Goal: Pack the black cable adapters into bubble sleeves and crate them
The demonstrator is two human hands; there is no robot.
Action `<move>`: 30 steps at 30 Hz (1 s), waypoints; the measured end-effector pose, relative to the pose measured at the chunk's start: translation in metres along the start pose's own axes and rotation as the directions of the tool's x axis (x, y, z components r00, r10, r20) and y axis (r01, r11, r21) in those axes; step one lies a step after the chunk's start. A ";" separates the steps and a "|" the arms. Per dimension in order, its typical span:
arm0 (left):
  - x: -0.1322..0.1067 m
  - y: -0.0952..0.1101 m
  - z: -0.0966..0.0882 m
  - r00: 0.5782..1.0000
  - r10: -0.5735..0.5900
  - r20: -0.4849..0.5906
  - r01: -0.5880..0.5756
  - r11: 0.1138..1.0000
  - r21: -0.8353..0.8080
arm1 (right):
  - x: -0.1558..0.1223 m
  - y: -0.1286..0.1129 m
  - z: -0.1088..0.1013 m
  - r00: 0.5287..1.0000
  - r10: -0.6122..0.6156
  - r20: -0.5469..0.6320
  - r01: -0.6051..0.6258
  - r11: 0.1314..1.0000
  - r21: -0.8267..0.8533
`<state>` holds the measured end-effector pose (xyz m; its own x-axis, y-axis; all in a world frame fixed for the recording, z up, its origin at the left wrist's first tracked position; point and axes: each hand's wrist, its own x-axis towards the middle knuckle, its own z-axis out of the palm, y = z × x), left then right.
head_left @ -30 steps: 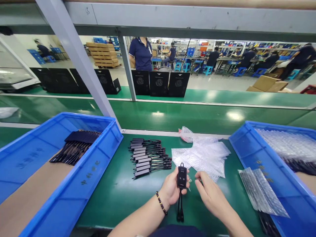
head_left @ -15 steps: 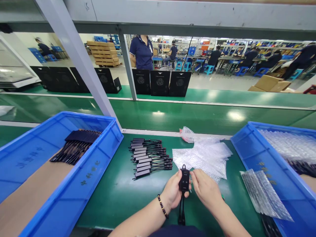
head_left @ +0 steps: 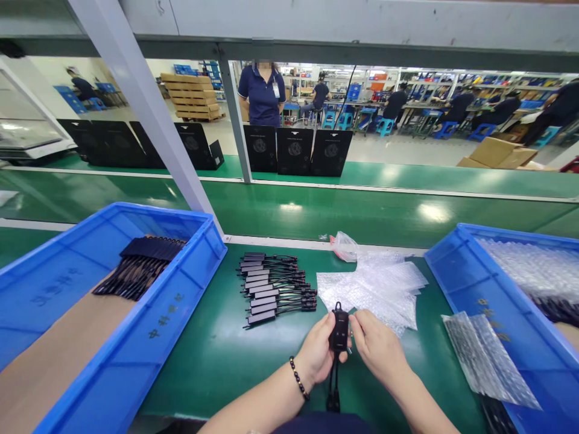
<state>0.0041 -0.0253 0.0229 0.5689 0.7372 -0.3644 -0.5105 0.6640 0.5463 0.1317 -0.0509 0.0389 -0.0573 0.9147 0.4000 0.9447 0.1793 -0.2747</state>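
My left hand (head_left: pixel 318 349) is closed around a small black control box (head_left: pixel 340 330) with a hanging loop on top and two buttons on its face. Two black cables with connectors (head_left: pixel 333 398) hang from its lower end. Close against the box's right side, my right hand (head_left: pixel 377 343) is closed in a pinch; what its fingers hold is hidden. A thin metallic tip (head_left: pixel 350 350) shows beside the box. Ahead and to the left lies a row of several black modules with short wires (head_left: pixel 263 305). Bubble-wrap bags (head_left: pixel 368 289) are spread just beyond my hands.
A blue bin (head_left: pixel 181 301) at left holds cabled black units (head_left: pixel 145 265) on cardboard. Another blue bin (head_left: pixel 456 265) at right contains bubble-wrapped items; a bubble-wrap sleeve (head_left: pixel 491 355) lies against its side. Black display boxes (head_left: pixel 294 150) stand behind a metal post (head_left: pixel 233 114). A person (head_left: pixel 262 96) stands beyond.
Both hands and the control box stay almost in place. The person beyond the bench has shifted slightly, and the view has moved a little.
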 end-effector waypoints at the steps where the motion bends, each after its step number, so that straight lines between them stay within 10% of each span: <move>1: 0.000 0.000 0.000 1.000 0.001 0.001 -0.001 1.000 -0.005 | 0.000 0.000 0.000 1.000 0.004 0.003 -0.004 1.000 0.006; 25: 0.003 0.004 0.000 0.999 0.021 -0.037 -0.020 0.999 0.035 | 0.008 0.003 -0.019 0.958 0.018 0.288 -0.130 0.917 0.377; 30: 0.003 0.018 -0.003 0.988 0.062 -0.142 -0.051 0.996 0.077 | 0.010 0.009 0.003 0.860 0.182 0.476 -0.162 0.983 -0.083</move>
<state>-0.0053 -0.0108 0.0290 0.4394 0.7870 -0.4331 -0.4875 0.6139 0.6208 0.1386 -0.0390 0.0376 -0.0313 0.9920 -0.1220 0.9650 -0.0018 -0.2621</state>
